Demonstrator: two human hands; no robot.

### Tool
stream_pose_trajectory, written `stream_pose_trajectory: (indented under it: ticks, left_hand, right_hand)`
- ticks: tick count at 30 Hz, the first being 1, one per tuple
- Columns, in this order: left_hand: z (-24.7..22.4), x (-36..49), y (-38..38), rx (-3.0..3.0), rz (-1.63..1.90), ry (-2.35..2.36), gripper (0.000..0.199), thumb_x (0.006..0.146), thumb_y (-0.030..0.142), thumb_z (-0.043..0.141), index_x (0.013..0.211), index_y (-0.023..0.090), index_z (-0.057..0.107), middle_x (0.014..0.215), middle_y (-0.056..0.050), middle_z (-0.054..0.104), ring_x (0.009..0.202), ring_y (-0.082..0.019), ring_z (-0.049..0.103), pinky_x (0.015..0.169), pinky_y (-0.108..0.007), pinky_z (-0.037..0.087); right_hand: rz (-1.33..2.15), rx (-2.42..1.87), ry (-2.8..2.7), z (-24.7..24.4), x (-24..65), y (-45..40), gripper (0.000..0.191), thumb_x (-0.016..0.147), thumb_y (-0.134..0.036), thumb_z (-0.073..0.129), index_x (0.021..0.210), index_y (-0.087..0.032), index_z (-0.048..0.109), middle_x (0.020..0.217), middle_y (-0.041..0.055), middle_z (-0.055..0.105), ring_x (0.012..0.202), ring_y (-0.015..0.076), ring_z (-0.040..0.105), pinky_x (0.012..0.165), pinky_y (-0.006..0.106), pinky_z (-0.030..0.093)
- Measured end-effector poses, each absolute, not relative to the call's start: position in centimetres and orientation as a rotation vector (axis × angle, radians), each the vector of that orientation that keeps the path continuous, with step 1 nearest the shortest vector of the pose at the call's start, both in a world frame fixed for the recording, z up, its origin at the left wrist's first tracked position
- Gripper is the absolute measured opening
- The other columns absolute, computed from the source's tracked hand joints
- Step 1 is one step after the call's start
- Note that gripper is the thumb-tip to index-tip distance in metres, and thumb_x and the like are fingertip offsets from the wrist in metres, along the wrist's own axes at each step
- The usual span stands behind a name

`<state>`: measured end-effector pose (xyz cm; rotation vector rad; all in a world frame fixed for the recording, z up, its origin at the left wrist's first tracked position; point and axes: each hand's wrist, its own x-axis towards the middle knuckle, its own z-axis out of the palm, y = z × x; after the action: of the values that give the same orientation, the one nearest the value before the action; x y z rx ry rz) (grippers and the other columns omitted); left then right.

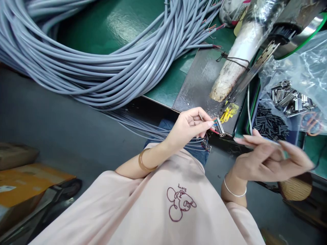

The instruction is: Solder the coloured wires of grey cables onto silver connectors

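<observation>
Between its thumb and fingers, my left hand (192, 124) pinches the coloured wires of a cable end. A metal connector (220, 127) sits at the tip of those wires, over the front edge of a dark plate (194, 80). My right hand (273, 160) is raised to the right of the connector, apart from it, and blurred; its fingers are spread, with nothing clearly seen in them. More finished-looking connectors (205, 143) on grey cables hang below my left hand. Yellow pieces (229, 113) lie on the plate just behind the connector.
A large bundle of grey cables (114, 75) covers the left of the green table (163, 90). A wrapped tube (230, 73) and metal rod slant above the plate. At the right are black sleeves (270, 124), loose metal connectors (291, 98), orange-handled scissors (311, 122) and a solder-like reel (304, 39).
</observation>
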<state>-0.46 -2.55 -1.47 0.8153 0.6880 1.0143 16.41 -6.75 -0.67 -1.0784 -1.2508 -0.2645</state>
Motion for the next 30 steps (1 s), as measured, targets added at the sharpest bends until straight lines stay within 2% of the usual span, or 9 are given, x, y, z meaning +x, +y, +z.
stream_pose_trajectory:
  ticks: [3,7,16,22,30]
  left_hand:
    - [-1.7,-0.5,-2.4,0.798,1.022,0.686,0.02,0.082,0.027,0.079,0.08,0.016,0.062,0.055,0.005,0.06,0.046,-0.003,0.052,0.045,-0.013,0.041]
    - [-1.6,-0.6,-2.3,0.805,1.034,0.699,0.02,0.079,0.026,0.08,0.079,0.015,0.063,0.056,0.005,0.06,0.045,-0.003,0.051,0.044,-0.013,0.041]
    - [-1.3,0.2,-3.1,0.996,1.061,0.831,0.017,0.081,0.023,0.076,0.079,0.014,0.061,0.061,0.003,0.061,0.048,-0.004,0.056,0.045,-0.014,0.045]
    - [-1.9,1.1,-3.0,1.161,1.197,0.977,0.014,0.083,0.018,0.071,0.076,0.015,0.06,0.076,0.001,0.065,0.051,-0.003,0.055,0.047,-0.014,0.043]
    - [-1.7,1.3,-2.3,1.353,1.349,1.044,0.01,0.082,0.012,0.069,0.075,0.015,0.063,0.077,0.001,0.066,0.055,-0.003,0.051,0.05,-0.016,0.04]
  right_hand:
    - [-0.014,-1.246,-1.406,-1.7,15.6,-8.0,0.019,0.088,-0.011,0.068,0.103,-0.023,0.065,0.086,-0.002,0.076,0.069,0.015,0.076,0.06,0.028,0.064]
    - [0.108,-1.331,-1.497,-2.5,14.9,-8.9,0.016,0.084,-0.012,0.072,0.095,-0.021,0.064,0.1,0.0028,0.076,0.089,0.0195,0.077,0.072,0.034,0.066]
    - [-0.091,-1.37,-1.605,-2.1,15.1,-7.6,0.019,0.083,-0.01,0.073,0.094,-0.023,0.065,0.1,0.0015,0.078,0.088,0.0166,0.077,0.075,0.028,0.064]
    - [-0.039,-1.34,-1.621,-1.8,15.1,-6.4,0.017,0.082,-0.009,0.073,0.087,-0.022,0.063,0.098,0.0022,0.079,0.088,0.0164,0.076,0.078,0.029,0.063]
    - [-0.109,-1.329,-1.683,-1.1,15.2,-5.3,0.017,0.082,-0.012,0.074,0.083,-0.022,0.062,0.098,0.0011,0.078,0.088,0.0169,0.076,0.078,0.032,0.063]
